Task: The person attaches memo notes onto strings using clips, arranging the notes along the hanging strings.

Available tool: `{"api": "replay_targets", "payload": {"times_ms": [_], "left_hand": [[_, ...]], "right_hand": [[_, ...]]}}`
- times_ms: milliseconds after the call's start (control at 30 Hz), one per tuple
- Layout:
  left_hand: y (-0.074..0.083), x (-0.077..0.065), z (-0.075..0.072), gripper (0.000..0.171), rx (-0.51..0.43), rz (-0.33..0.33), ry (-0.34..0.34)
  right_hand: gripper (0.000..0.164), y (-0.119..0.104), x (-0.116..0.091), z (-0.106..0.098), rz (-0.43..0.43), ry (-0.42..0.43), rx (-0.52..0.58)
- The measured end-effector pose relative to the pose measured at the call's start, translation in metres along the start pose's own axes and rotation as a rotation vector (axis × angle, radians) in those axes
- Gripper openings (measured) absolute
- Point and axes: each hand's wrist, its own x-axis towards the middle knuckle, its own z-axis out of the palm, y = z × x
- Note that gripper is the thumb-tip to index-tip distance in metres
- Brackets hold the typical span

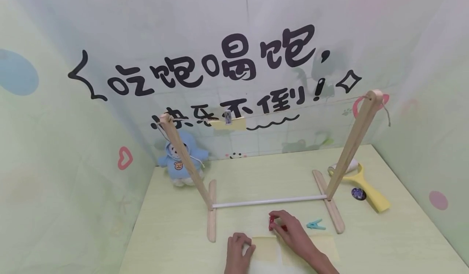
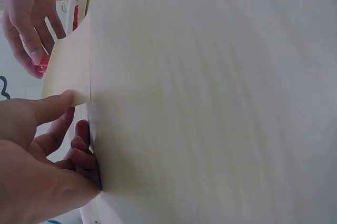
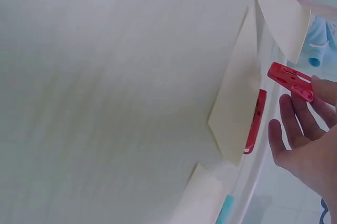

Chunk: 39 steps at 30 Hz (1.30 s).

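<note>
In the head view my left hand [image 1: 237, 254] is at the left end of a pale yellow paper [image 1: 265, 247]. The left wrist view shows thumb and forefinger pinching a corner of this paper [image 2: 71, 66], its other fingers curled near the table edge. My right hand [image 1: 296, 234] pinches a red clothespin [image 3: 290, 80] by one end, just beyond the papers. A second red clothespin [image 3: 256, 123] lies beside the middle paper [image 3: 234, 97]. To the right of the right hand rests a teal clothespin [image 1: 316, 224], near another yellow paper [image 1: 326, 245].
Beyond the hands stands a wooden rack with a left post [image 1: 188, 164], a right post [image 1: 353, 147] and a white crossbar [image 1: 269, 201]. A grey clip [image 1: 228, 117] holds a yellow paper [image 1: 239, 123] on its string. A blue plush toy [image 1: 179, 164] and a yellow lint roller [image 1: 370, 188] flank it.
</note>
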Motion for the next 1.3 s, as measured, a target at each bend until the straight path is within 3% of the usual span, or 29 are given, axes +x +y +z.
{"api": "replay_targets", "payload": {"times_ms": [200,333,433,533,600,633,700,800,900,967,1200,1300], "left_hand": [[0.005,-0.002,-0.002,0.007,-0.097,-0.093,0.009],[-0.006,-0.002,0.004,0.01,-0.096,-0.055,0.039],[-0.025,0.003,0.014,0.009,-0.1,0.004,0.107],[-0.041,0.013,0.023,0.01,-0.135,-0.019,0.165],[-0.042,0.022,0.024,0.011,-0.172,-0.051,0.198],[-0.038,0.026,0.024,0.014,-0.184,-0.036,0.224],[-0.018,0.035,0.016,0.019,-0.198,-0.003,0.26],[0.039,0.047,-0.009,0.022,-0.224,0.059,0.293],[0.103,0.06,-0.038,0.018,-0.267,0.108,0.283],[0.133,0.07,-0.051,0.017,-0.297,0.16,0.294],[0.213,0.094,-0.084,0.018,-0.363,0.307,0.318],[0.238,0.096,-0.094,0.021,-0.4,0.326,0.306]], "right_hand": [[0.032,-0.007,0.004,-0.009,0.049,-0.004,0.056],[0.027,-0.013,0.01,-0.018,0.074,-0.033,0.142],[0.03,-0.019,0.017,-0.023,-0.017,0.008,0.103],[0.038,-0.027,0.028,-0.029,-0.147,0.079,0.006],[0.04,-0.037,0.038,-0.036,-0.218,0.117,-0.03],[0.041,-0.043,0.044,-0.042,-0.248,0.136,-0.046],[0.033,-0.057,0.058,-0.056,-0.296,0.152,-0.038],[0.012,-0.082,0.082,-0.081,-0.377,0.187,-0.038],[0.029,-0.108,0.105,-0.109,-0.437,0.214,-0.043],[0.037,-0.126,0.118,-0.128,-0.469,0.225,-0.056],[0.044,-0.176,0.153,-0.171,-0.561,0.236,-0.117],[0.031,-0.191,0.163,-0.182,-0.582,0.218,-0.131]]}}
